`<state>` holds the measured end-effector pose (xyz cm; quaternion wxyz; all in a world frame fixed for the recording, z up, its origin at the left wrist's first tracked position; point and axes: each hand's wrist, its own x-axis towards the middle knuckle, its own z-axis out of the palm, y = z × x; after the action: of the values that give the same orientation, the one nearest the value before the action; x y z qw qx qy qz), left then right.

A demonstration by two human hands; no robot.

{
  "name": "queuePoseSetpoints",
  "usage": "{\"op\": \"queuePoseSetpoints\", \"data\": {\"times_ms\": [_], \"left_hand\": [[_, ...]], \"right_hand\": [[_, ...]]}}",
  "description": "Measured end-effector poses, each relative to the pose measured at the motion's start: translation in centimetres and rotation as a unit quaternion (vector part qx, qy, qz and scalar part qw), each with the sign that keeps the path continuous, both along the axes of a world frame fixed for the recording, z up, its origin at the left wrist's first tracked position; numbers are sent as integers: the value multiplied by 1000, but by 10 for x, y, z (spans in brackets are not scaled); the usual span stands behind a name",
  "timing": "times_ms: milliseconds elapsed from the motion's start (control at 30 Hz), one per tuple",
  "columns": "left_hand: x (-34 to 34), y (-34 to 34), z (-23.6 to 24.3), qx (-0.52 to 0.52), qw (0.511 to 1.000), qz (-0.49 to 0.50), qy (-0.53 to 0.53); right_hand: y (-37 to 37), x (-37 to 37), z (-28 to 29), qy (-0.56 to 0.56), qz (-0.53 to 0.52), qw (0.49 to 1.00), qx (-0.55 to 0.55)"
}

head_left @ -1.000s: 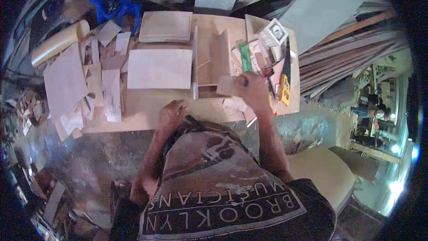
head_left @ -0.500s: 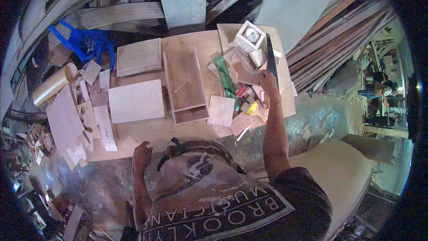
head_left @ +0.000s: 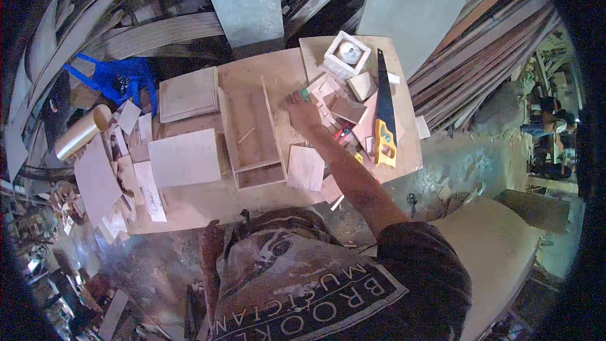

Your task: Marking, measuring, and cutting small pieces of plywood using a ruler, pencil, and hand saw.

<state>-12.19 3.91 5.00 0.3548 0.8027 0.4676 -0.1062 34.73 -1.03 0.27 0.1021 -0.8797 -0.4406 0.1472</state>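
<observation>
My right hand [head_left: 304, 115] is stretched over the workbench, with its fingers pointing away from me and looking loosely extended. Beneath and beside it lies a green strip [head_left: 304, 95], mostly covered by the hand and forearm; I make out no firm hold on it. Just left of that hand stands a long open wooden box [head_left: 252, 132] with a small stick inside. A handsaw [head_left: 384, 110] with a dark blade and yellow handle lies right of my forearm. Close to my body, my left hand [head_left: 213, 230] hangs below the bench edge, its fingers dark and unclear.
Two flat wooden panels [head_left: 185, 158] lie left of the box. A square white frame with a round centre [head_left: 347, 52] stands at the far right. Offcuts [head_left: 306, 168] and red-handled tools [head_left: 343, 132] crowd the right side. A gold roll [head_left: 83, 132] and blue bag [head_left: 123, 79] sit left.
My right hand has moved left from the saw area to the green strip, uncovering the saw's yellow handle. My left hand has dropped slightly toward my body. The view has shifted a little.
</observation>
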Motion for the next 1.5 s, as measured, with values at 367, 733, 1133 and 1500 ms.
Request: {"op": "queuePoseSetpoints", "data": {"times_ms": [367, 733, 1133, 1500], "left_hand": [[20, -4, -2, 3, 998, 3, -67], [33, 20, 5, -47, 992, 41, -111], [30, 35, 15, -42, 979, 24, -200], [7, 55, -3, 7, 973, -39, -226]], "right_hand": [[-3, 13, 4, -132, 133, 981, 56], [-47, 6, 76, 231, -84, 878, 411], [-44, -143, 135, 317, 67, 915, 240], [-34, -167, 145, 294, 50, 926, 232]]}}
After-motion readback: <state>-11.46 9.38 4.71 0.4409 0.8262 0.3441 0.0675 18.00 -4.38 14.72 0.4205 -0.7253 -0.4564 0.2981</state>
